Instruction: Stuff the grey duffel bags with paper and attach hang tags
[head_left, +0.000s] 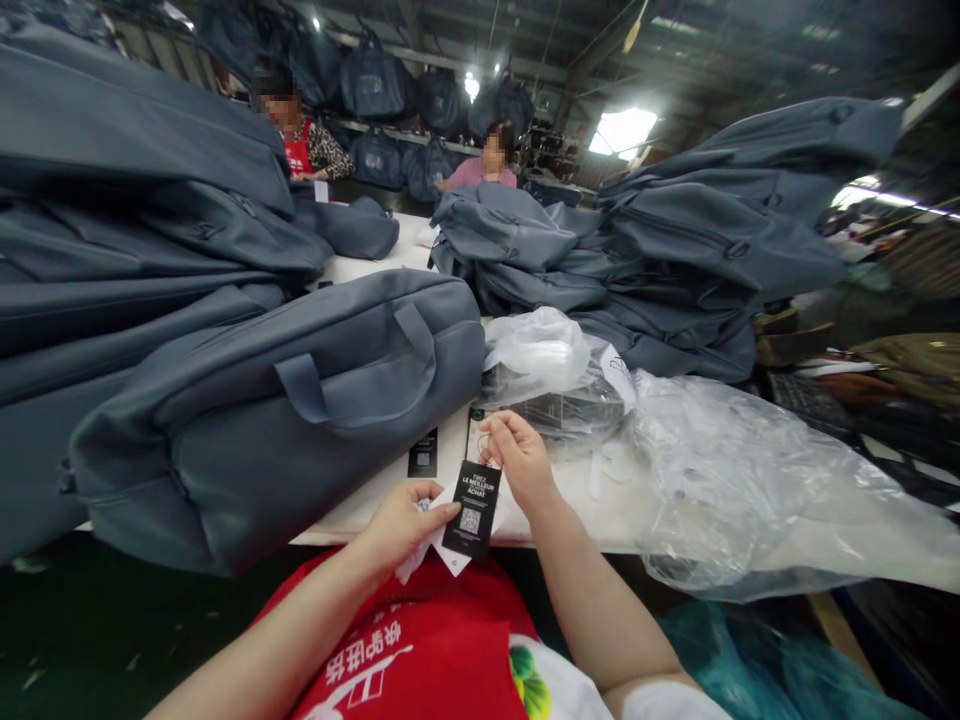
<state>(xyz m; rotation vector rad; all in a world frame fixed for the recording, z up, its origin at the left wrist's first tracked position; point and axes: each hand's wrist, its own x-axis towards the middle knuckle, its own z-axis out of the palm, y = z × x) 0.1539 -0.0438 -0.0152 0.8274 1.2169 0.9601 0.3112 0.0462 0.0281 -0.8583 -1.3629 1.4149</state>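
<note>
Black tag: held just right of the handled bag. Left hand grips its left edge with white paper; right hand pinches its string. Right of the bag, clear plastic covers part of the bench.
</note>
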